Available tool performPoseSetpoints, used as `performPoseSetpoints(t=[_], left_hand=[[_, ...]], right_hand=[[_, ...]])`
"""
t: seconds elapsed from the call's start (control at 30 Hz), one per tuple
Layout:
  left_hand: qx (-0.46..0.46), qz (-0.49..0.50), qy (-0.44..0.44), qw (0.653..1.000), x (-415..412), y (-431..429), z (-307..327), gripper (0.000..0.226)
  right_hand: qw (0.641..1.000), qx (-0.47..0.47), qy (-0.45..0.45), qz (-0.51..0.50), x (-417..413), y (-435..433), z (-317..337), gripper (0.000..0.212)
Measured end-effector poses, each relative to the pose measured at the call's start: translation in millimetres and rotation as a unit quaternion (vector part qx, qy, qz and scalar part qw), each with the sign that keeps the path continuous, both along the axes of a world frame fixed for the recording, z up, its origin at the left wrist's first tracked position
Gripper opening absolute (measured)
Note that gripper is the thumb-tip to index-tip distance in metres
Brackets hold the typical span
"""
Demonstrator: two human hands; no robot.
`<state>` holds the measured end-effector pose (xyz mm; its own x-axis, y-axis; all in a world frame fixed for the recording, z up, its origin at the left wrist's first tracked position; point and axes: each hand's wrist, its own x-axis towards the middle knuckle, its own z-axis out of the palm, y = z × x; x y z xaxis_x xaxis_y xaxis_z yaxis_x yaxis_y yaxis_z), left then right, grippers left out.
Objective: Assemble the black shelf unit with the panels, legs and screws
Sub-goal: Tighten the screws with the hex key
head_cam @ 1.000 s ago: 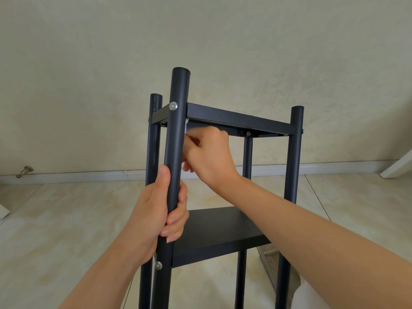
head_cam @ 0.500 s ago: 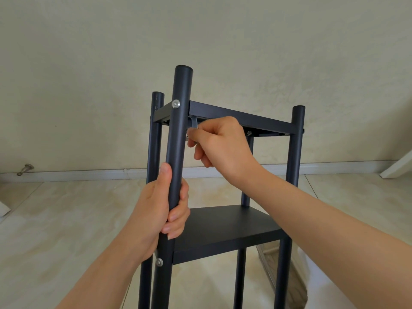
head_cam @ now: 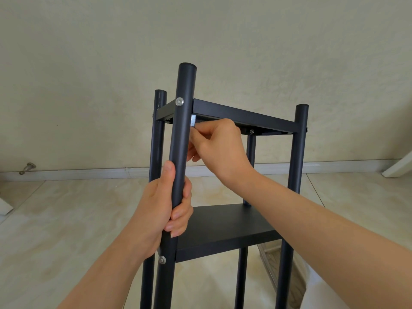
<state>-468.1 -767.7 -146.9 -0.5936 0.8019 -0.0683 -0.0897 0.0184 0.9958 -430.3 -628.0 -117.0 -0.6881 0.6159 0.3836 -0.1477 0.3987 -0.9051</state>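
Right hand (head_cam: 223,148) has rolled a little at the near-left corner of the top panel since half a second ago, knuckles now turned more upward, while the left hand (head_cam: 160,210) has not left its spot. Pale wall (head_cam: 89,63) behind, glossy tiled floor (head_cam: 55,219) below, and the black shelf unit (head_cam: 297,166) stands upright on that floor in the middle of the view. Top panel (head_cam: 245,115) sits just under the leg tips; the lower panel (head_cam: 225,228) spans the four legs further down. The near leg (head_cam: 181,134) stands closest to the camera, at the unit's near-left corner. The left hand wraps around that leg between the two panels, thumb laid up along the tube, fingers curled round the far side. The right hand reaches in under the top panel, fingertips pinching a small silver tool (head_cam: 193,122) that touches the inner side of the near leg. One silver screw (head_cam: 179,101) shows in the near leg at the top panel's height, a lower screw (head_cam: 162,260) sits at the lower panel's height, and a small underside screw (head_cam: 251,131) shows beneath the top panel. A metal doorstop (head_cam: 27,168) sits by the wall at the floor's far-left edge.
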Motion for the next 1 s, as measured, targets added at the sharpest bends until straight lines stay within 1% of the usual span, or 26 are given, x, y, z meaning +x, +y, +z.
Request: performPoseSetpoints(t=[0.13, 0.27, 0.3, 0.47, 0.57, 0.67, 0.83, 1.0], left_hand=[[0.004, -0.005, -0.006, 1.0, 0.7, 0.0, 0.0, 0.063], [0.001, -0.004, -0.005, 1.0, 1.0, 0.7, 0.1, 0.064], [0.001, -0.003, -0.005, 1.0, 0.9, 0.8, 0.1, 0.064], [0.002, -0.003, -0.013, 1.0, -1.0, 1.0, -0.5, 0.064], [0.001, -0.001, -0.014, 1.0, -1.5, 0.2, -0.7, 0.063], [0.004, -0.002, -0.013, 1.0, -2.5, 0.1, -1.0, 0.063], [0.003, -0.001, -0.004, 1.0, -4.2, -0.3, -0.4, 0.061], [0.002, 0.003, -0.007, 1.0, -6.1, 1.0, -0.3, 0.062]], right_hand=[[0.999, -0.009, 0.032, -0.015, -8.9, -0.5, -4.4, 0.031], [0.998, -0.011, 0.059, -0.022, -12.9, -1.8, -4.5, 0.051], [0.998, -0.011, 0.061, -0.023, -14.7, -2.4, -4.9, 0.052], [0.997, -0.001, 0.071, -0.027, -21.1, -3.7, -6.9, 0.053], [0.998, 0.009, 0.063, -0.025, -20.9, -4.3, -9.5, 0.043], [0.999, 0.006, 0.026, -0.018, -19.3, -3.0, -12.9, 0.036], [0.996, -0.009, -0.092, 0.013, -2.5, 5.5, -16.2, 0.032], [0.979, 0.07, -0.189, -0.025, 15.9, 23.4, -22.0, 0.03]])
